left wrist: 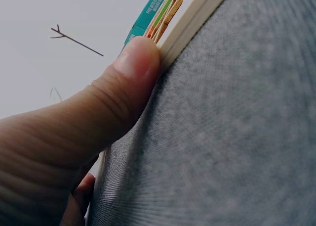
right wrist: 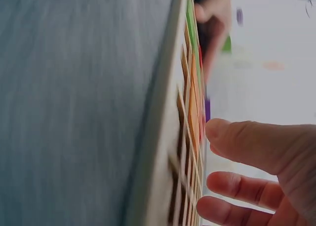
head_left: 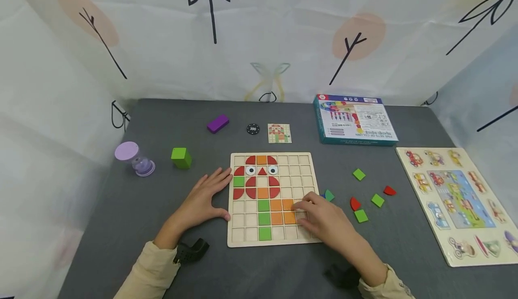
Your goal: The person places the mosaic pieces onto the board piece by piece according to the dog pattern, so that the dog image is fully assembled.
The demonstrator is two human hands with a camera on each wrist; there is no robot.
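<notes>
A wooden grid board (head_left: pixel 243 234) lies on the table, with red, orange and green tiles set in a face-like pattern at upper left. Lower down are a column of green tiles (head_left: pixel 264 219) and a block of orange tiles (head_left: pixel 277 218). My left hand (head_left: pixel 204 198) rests against the board's left side, fingers spread and thumb (left wrist: pixel 140 58) touching its edge. Over the right part of the grid hovers my right hand (head_left: pixel 323 220), fingertips close to the orange tiles. In the right wrist view its thumb and fingers (right wrist: pixel 242 142) are apart with nothing between them.
Loose green tiles (head_left: pixel 361 216) and red pieces (head_left: pixel 355 203) lie right of the board. Farther right is a picture puzzle board (head_left: pixel 439 245); behind stands a box (head_left: pixel 358 121). A pattern card (head_left: pixel 279 133), black chip (head_left: pixel 252 129), purple block (head_left: pixel 218 123) and green block (head_left: pixel 181 158) are around.
</notes>
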